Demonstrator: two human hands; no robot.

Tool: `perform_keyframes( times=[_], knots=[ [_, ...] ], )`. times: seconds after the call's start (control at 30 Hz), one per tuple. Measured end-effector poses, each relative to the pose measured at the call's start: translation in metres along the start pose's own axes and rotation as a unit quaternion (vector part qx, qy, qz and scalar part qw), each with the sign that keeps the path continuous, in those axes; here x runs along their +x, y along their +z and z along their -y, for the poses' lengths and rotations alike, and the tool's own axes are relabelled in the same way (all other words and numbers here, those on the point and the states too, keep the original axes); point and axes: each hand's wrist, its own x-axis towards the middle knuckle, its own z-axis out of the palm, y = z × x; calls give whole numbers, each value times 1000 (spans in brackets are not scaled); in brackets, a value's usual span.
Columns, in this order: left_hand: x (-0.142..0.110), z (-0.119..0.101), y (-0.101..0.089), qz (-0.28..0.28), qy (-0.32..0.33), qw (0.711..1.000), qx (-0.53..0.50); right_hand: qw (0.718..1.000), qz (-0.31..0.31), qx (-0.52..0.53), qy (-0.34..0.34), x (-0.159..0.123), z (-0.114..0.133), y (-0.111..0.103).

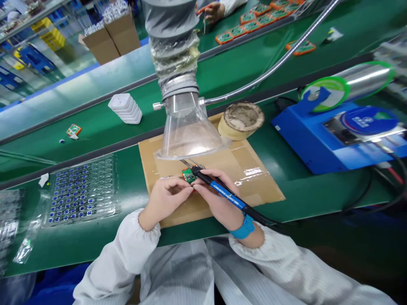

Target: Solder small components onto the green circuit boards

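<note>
Over a tan cardboard sheet (254,178), my left hand (167,197) pinches the lower edge of a small green circuit board (188,174) with an orange rim. The fingertips of my right hand (219,203) meet it at the same edge. A blue and black soldering iron (227,195) lies across my right hand, held there, its cable trailing past the wrist. Thin metal tips show beyond the board, partly under a clear fume hood (190,131); I cannot tell whether they touch it. My fingers cover part of the board. A blue strap (243,227) circles my right wrist.
A clear tray of small blue parts (82,190) lies left. A round pot (241,120) stands behind the sheet, a blue solder-reel stand (337,131) to the right. Beyond are stacked white covers (125,108), orange-rimmed boards (260,19) and another person's hand (214,12).
</note>
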Motion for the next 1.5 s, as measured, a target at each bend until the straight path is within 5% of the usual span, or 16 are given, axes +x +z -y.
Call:
perform_keyframes(
  times=[0.3, 0.43, 0.67, 1.5],
  knots=[
    [18, 7, -20, 35, 94, 984, 144, 996, -17, -77, -34, -3, -9, -7],
    [35, 12, -29, 89, 56, 967, 232, 979, -47, -183, -75, -10, -11, -27],
    [48, 13, -25, 121, 3, 969, 213, 970, -35, -199, -135, -21, -16, -49],
    [48, 17, -25, 124, 0, 974, 189, 962, 22, -216, -165, -16, -14, -45]
  ],
)
